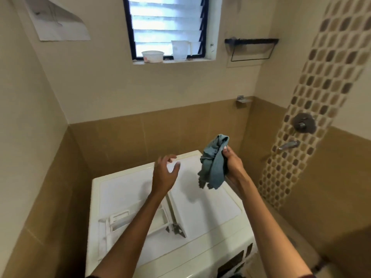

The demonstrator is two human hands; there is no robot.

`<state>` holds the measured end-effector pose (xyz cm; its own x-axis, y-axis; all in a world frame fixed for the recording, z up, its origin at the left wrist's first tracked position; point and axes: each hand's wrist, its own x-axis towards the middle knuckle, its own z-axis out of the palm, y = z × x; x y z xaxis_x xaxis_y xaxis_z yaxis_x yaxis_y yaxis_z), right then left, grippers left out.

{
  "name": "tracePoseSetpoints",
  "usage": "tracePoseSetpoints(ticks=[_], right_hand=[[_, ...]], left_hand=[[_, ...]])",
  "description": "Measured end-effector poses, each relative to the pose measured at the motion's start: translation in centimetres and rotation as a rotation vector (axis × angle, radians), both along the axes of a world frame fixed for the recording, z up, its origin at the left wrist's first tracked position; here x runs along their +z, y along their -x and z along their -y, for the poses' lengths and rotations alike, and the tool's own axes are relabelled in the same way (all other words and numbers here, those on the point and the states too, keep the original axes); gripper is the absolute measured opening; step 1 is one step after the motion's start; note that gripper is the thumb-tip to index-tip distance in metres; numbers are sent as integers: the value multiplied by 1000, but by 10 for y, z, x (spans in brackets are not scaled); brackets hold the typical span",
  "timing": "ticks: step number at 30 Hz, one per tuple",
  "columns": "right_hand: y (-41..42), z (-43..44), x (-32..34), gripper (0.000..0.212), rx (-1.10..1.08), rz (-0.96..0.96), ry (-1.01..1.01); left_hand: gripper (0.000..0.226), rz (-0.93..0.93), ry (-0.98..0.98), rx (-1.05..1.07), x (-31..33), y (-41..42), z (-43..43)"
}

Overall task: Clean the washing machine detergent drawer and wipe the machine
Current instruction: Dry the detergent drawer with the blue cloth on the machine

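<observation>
Where brown tiles (160, 133) meet, washing machine (128, 189), window (166, 27)

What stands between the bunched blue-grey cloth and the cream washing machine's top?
Nothing visible: the cloth, gripped by the right hand, hangs over bare machine top; the white detergent drawer lies leftward.

No text, brand, number or sign can be read; the sheet of paper (60, 23) on the far left wall carries only faint lines and marks, too blurred to make out; the small dark mark (212, 45) on the wall just right of the window is illegible; the dark panels (232, 263) on the near right front of the washing machine (124, 189) show no readable characters.
</observation>
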<state>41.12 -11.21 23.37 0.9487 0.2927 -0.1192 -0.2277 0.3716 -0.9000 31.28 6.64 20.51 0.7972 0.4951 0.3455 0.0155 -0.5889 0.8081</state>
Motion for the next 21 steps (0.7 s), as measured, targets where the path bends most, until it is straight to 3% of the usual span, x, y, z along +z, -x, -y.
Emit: tracePoseSetpoints(ticks=[7, 14, 18, 19, 21], right_hand=[[15, 61, 25, 43, 70, -138, -117], [15, 122, 27, 65, 199, 49, -170], [-4, 150, 25, 83, 218, 46, -35], [-9, 158, 27, 81, 194, 40, -8], [-18, 174, 29, 55, 156, -5, -2]], left_hand=[[37, -73, 190, -535, 63, -33, 80], [73, -55, 118, -658, 64, -46, 146], [34, 27, -15, -632, 65, -57, 178], [24, 66, -19, -598, 66, -62, 186], [14, 110, -13, -526, 68, -73, 196]])
